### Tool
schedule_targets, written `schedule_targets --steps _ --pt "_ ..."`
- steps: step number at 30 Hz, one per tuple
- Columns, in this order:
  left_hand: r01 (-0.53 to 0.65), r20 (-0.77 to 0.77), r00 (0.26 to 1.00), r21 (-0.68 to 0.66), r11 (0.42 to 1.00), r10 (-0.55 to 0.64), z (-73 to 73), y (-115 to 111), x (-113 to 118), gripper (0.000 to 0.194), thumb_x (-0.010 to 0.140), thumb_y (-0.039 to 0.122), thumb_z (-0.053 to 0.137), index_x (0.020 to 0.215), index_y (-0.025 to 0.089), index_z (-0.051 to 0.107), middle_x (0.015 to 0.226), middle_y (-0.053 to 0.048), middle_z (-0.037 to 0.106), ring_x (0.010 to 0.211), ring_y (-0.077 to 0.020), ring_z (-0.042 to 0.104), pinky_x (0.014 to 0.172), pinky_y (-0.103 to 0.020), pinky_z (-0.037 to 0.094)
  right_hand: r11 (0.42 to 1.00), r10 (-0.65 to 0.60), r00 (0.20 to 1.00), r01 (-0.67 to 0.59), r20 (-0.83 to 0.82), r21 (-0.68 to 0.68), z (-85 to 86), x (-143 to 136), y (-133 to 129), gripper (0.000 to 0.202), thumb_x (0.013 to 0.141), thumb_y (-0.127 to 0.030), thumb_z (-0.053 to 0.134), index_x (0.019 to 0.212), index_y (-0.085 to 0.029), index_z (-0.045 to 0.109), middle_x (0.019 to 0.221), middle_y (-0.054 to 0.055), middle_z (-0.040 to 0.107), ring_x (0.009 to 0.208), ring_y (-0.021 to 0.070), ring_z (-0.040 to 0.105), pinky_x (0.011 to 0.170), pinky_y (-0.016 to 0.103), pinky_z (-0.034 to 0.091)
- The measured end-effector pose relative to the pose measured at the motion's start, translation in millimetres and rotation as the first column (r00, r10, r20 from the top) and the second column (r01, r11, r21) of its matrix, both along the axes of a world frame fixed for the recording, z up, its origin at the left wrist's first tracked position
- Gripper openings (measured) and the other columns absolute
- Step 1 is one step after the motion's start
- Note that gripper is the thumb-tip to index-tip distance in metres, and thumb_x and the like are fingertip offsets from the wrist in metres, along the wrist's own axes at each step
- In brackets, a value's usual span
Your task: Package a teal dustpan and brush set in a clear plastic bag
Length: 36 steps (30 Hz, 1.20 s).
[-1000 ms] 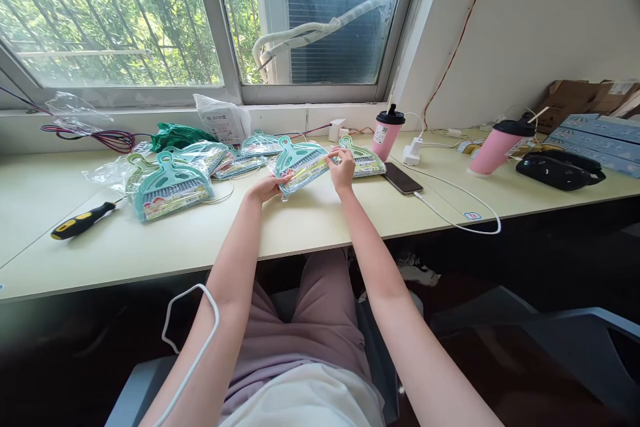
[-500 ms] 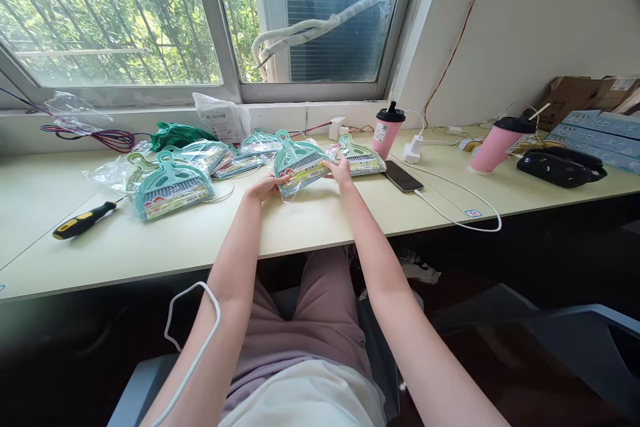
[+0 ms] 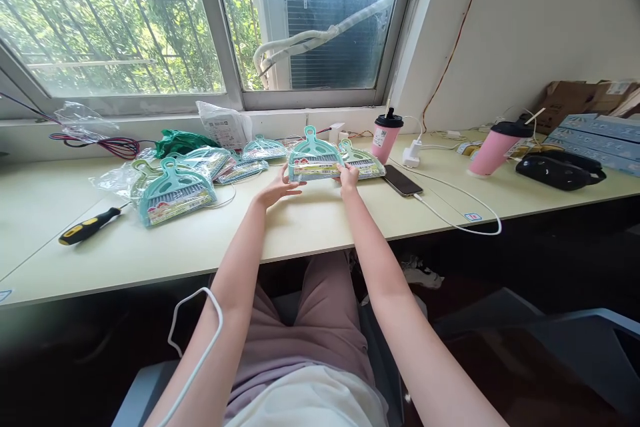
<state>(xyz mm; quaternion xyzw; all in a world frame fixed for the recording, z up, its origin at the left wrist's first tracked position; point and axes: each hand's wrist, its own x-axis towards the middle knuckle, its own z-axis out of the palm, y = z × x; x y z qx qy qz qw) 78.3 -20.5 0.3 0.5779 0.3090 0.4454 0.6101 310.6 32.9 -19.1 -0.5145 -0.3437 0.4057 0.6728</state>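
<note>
A pale green-blue mini dustpan and brush set [image 3: 315,155] in clear wrap is held up over the table, its handle pointing away from me. My right hand [image 3: 349,177] grips the lower right corner of the set. At the lower left corner, my left hand [image 3: 277,190] has its fingers stretched out and apart; whether they touch the wrap is hard to tell. Just behind and to the right lies a greener wrapped dustpan set [image 3: 364,161], partly covered. More wrapped dustpan sets [image 3: 175,190] are piled on the left.
A screwdriver [image 3: 90,225] lies left on the table [image 3: 165,250]. To the right are a phone [image 3: 403,180] on a white cable, a pink cup [image 3: 386,139], another pink cup [image 3: 497,150] and a black case [image 3: 560,168]. A green bag [image 3: 183,143] sits by the window.
The held dustpan set has turned from tilted to level and shifted slightly right. My left hand's fingers have opened from its left edge, while my right hand keeps hold.
</note>
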Motion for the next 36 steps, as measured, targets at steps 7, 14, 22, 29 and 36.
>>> schedule_targets --steps 7,14,22,29,36 --pt "-0.236 -0.046 0.969 0.093 0.967 0.241 2.6 -1.1 26.6 0.105 0.063 0.010 0.084 0.152 0.029 0.032 0.129 -0.013 0.064 0.088 -0.0199 0.072 0.085 -0.034 0.056 1.000 -0.018 0.996 0.018 -0.086 0.000 1.1 -3.3 -3.4 0.025 0.076 -0.023 0.060 0.098 -0.016 0.070 0.090 0.002 0.067 0.074 0.0105 0.062 0.062 0.022 0.059" --pt "-0.410 -0.047 0.911 0.024 0.912 0.411 -0.1 10.1 24.5 0.043 0.088 0.032 0.065 0.128 0.018 0.055 0.103 -0.009 0.071 0.060 -0.0145 0.069 0.067 -0.029 0.057 0.998 0.055 0.997 -0.053 -0.050 0.036 5.1 -9.9 -10.0 0.024 0.076 -0.023 0.063 0.098 -0.016 0.071 0.093 0.003 0.069 0.081 0.0130 0.064 0.063 0.023 0.060" --pt "-0.539 -0.068 0.843 -0.105 0.836 0.534 -1.0 15.3 24.7 0.031 0.088 0.031 0.059 0.115 0.017 0.056 0.101 -0.011 0.068 0.050 -0.0156 0.067 0.062 -0.032 0.058 0.989 0.124 0.992 -0.126 0.036 0.074 8.1 -15.6 -12.0 0.035 0.077 -0.019 0.064 0.113 -0.017 0.066 0.092 0.004 0.070 0.088 0.0172 0.067 0.069 0.029 0.061" --pt "-0.541 -0.072 0.841 -0.071 0.838 0.537 -1.5 14.2 24.8 0.023 0.091 0.024 0.054 0.113 0.018 0.051 0.098 -0.006 0.066 0.049 -0.0130 0.066 0.058 -0.028 0.057 0.982 0.166 0.982 -0.173 0.085 0.076 7.4 -12.3 -9.0 0.034 0.080 -0.022 0.062 0.114 -0.019 0.061 0.099 0.005 0.068 0.092 0.0170 0.066 0.066 0.027 0.062" --pt "-0.548 -0.122 0.831 -0.010 0.836 0.543 -1.6 13.6 27.3 0.027 0.093 0.026 0.050 0.119 0.017 0.053 0.088 -0.007 0.069 0.047 -0.0142 0.064 0.056 -0.028 0.054 0.989 0.107 0.950 -0.132 0.294 0.065 3.2 -14.6 -6.5 0.044 0.078 -0.039 0.072 0.117 -0.024 0.060 0.109 0.005 0.067 0.101 0.0211 0.065 0.065 0.028 0.062"
